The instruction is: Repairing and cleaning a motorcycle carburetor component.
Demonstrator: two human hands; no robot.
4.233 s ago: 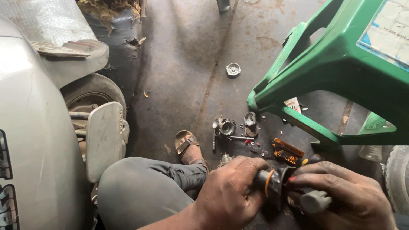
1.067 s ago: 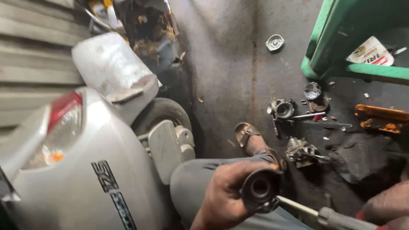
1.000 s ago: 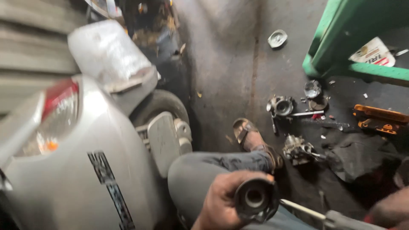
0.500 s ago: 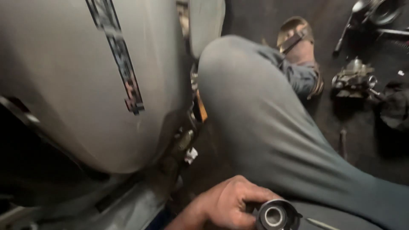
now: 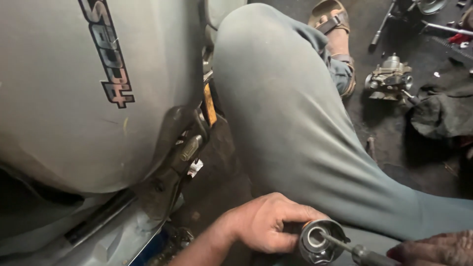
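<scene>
- We see the left hand (image 5: 263, 227) low in the view, its fingers (image 5: 290, 216) clenched around a round metal cylinder part (image 5: 320, 242); its open end faces the camera.
- The right hand (image 5: 436, 250) grasps a screwdriver (image 5: 362, 252) at the handle; the thin shaft goes into the part's opening.
- Above them lies the person's grey trouser leg (image 5: 295, 108), beside the grey scooter body (image 5: 98, 88).
- A carburetor (image 5: 391, 79) lies on the floor (image 5: 394, 143), well apart.

Scooter body (image 5: 93, 93) at left, bent leg (image 5: 295, 118) to its right, sandalled foot (image 5: 337, 34) behind the knee, carburettor (image 5: 390, 79) on the floor (image 5: 394, 148) right of the foot, rag (image 5: 443, 111) beside it, cylindrical part (image 5: 321, 241) in the left hand (image 5: 263, 224) before the leg, screwdriver (image 5: 354, 249) entering it from the right hand (image 5: 433, 249).
</scene>
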